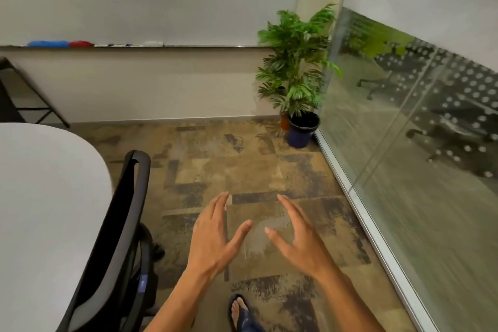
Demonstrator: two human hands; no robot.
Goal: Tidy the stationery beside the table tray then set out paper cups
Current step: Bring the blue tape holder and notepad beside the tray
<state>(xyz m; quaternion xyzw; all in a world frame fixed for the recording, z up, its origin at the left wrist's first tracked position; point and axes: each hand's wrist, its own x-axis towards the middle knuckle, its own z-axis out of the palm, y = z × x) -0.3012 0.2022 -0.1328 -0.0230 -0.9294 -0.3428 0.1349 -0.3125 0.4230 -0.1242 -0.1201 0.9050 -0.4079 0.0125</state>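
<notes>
My left hand [215, 234] and my right hand [299, 237] are stretched out in front of me above the patterned carpet, fingers straight and spread, palms facing each other, holding nothing. The curved edge of a white table [45, 197] fills the lower left. No tray, stationery or paper cups appear in this view.
A black office chair [126, 229] stands against the table's edge. A potted plant [296, 75] stands in the far corner beside a glass wall [404, 129] on the right. A whiteboard ledge [107, 45] with markers and erasers runs along the back wall. My sandalled foot [239, 310] is below.
</notes>
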